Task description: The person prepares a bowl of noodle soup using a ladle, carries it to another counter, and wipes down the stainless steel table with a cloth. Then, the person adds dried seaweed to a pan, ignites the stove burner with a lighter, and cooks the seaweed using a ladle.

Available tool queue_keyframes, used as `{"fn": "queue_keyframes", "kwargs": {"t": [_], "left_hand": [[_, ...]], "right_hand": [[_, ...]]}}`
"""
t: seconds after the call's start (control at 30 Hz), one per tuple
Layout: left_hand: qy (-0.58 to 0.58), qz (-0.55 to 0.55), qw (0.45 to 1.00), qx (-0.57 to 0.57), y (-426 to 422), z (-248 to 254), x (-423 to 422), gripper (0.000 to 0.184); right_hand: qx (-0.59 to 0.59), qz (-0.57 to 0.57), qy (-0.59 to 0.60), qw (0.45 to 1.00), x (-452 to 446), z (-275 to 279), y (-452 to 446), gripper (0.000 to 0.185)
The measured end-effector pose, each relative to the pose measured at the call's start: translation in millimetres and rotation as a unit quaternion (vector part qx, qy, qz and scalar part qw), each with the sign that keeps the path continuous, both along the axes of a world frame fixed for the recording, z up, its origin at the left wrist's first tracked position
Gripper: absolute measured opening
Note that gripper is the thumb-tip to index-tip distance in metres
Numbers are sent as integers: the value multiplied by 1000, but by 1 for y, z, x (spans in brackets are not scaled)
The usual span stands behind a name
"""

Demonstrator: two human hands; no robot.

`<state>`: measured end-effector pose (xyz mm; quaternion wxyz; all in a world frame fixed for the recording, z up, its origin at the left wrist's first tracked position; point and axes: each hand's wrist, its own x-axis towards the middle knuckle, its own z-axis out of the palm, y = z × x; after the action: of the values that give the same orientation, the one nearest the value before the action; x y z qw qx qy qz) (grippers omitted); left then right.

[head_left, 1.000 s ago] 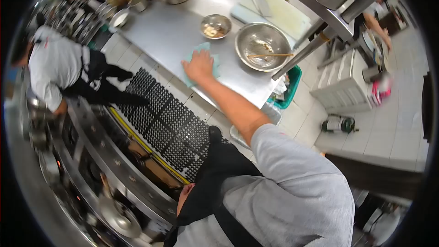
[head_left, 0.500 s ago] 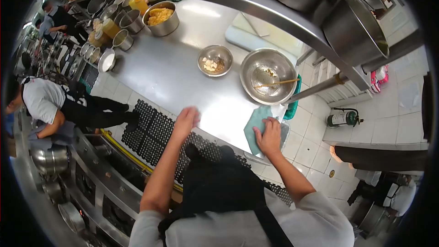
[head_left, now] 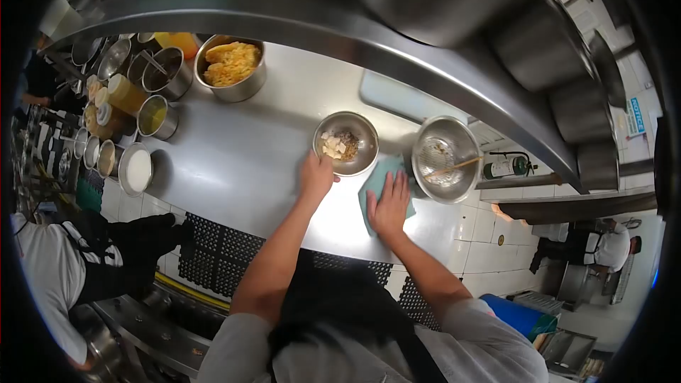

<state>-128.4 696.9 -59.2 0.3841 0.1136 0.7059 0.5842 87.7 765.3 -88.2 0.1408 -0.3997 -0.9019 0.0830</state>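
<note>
A small steel mixing bowl (head_left: 368,132) holds pale chunks and a brown grainy ingredient. My left hand (head_left: 318,176) is closed at its near-left rim, the fingers partly hidden from above. On the steel counter (head_left: 234,149), a teal cloth (head_left: 372,183) lies between this bowl and a larger steel bowl (head_left: 464,183). My right hand (head_left: 389,206) rests flat on the cloth with its fingers stretched forward. Inside the larger bowl is a thin wooden stick (head_left: 454,167), along with some liquid or residue.
A deep pot of yellow shredded food (head_left: 241,89) stands at the back left, beside squeeze bottles (head_left: 124,96) and several small containers. A metal shelf (head_left: 305,21) with pots overhangs the counter. Another person (head_left: 60,262) stands at the left; one more (head_left: 603,250) is far right.
My left hand has moved forward and right to the small bowl's rim. My right hand and the cloth have shifted left along the counter. The camera view has tilted and moved closer to the shelf.
</note>
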Motion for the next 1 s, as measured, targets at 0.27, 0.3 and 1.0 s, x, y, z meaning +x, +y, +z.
{"fn": "queue_keyframes", "kwargs": {"t": [0.27, 0.3, 1.0], "left_hand": [[22, 94, 993, 67, -174, -6, -68, 35], [50, 115, 991, 51, -194, -12, -70, 36], [-104, 411, 904, -59, -327, 16, 71, 45]], "right_hand": [[74, 17, 15, 997, -231, -22, 62, 73], [65, 41, 25, 997, -264, -19, 60, 69], [72, -5, 26, 997, -406, -18, 198, 65]]}}
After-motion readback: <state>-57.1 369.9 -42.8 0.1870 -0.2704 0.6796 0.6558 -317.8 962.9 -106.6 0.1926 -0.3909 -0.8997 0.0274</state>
